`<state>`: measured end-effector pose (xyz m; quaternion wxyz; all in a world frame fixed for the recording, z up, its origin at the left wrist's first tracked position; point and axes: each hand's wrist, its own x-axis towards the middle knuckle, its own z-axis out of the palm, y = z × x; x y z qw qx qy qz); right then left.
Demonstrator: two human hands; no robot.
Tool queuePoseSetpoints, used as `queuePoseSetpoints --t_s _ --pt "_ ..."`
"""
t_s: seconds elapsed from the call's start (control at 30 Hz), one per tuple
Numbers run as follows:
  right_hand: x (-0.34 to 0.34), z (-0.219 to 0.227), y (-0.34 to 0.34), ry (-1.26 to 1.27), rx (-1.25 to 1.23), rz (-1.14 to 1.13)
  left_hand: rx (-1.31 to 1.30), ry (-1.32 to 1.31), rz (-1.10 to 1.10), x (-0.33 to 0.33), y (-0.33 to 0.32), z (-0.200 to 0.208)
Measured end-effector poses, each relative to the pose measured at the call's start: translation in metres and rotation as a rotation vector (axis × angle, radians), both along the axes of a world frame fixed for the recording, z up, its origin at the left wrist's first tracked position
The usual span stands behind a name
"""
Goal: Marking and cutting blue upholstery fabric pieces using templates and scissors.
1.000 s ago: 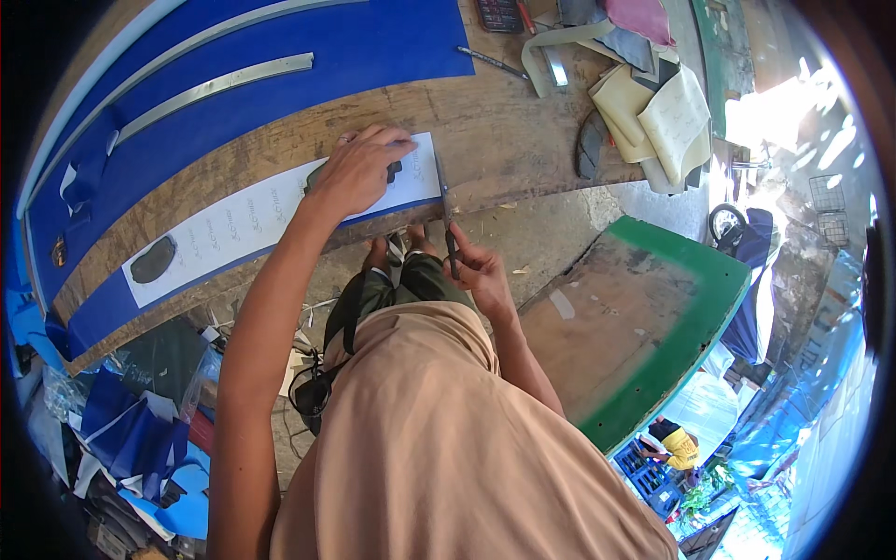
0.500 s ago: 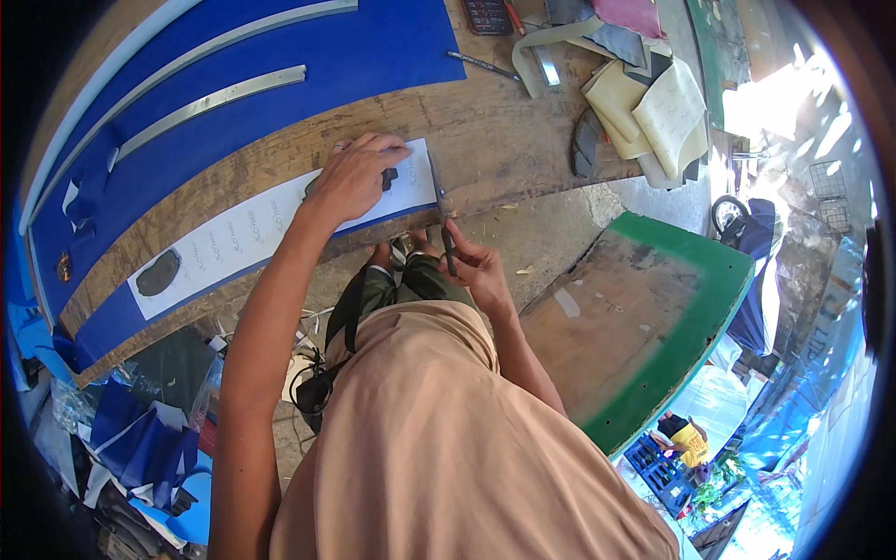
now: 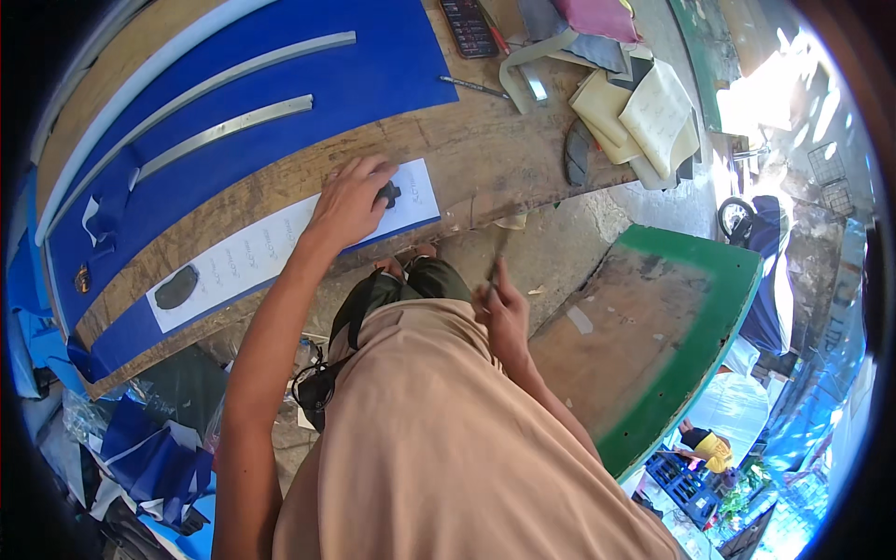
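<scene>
Head view. Left hand point(image 3: 347, 201) lies palm down on a white paper strip point(image 3: 271, 247) at the near edge of the wooden desk point(image 3: 485, 149); fingers spread slightly and pressed flat on the sheet. A small dark piece point(image 3: 389, 194) sits on the strip, touching the fingertips on the hand's right side. The strip lies on a blue sheet point(image 3: 121, 336) whose edge shows along its near side. A dark oval piece point(image 3: 175, 287) rests at the strip's left end, well apart from the hand.

Right hand point(image 3: 504, 313) is off the desk, below its edge, near the person's waist; fingers curled together around a thin stick-like tool point(image 3: 495, 266) that points up. Kind of tool cannot be told.

Farther back on the desk: a large blue sheet point(image 3: 280, 84) with two long pale curved strips point(image 3: 224, 126) on it, a calculator point(image 3: 469, 26), a pen point(image 3: 476, 87), a stack of pale pads point(image 3: 644, 121). A green-edged board point(image 3: 691, 336) stands to the right
</scene>
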<state>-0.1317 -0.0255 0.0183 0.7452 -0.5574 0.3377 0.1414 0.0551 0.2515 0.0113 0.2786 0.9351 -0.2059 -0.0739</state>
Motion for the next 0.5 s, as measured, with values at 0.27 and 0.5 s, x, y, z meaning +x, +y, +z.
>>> queuePoseSetpoints --t_s 0.27,0.5 --pt "0.036 -0.001 -0.076 -0.178 -0.628 0.665 0.057 0.129 0.085 -0.013 0.014 0.002" --pt "0.071 0.011 -0.135 -0.146 -0.428 1.025 0.141 0.085 0.128 -0.016 -0.003 0.006"
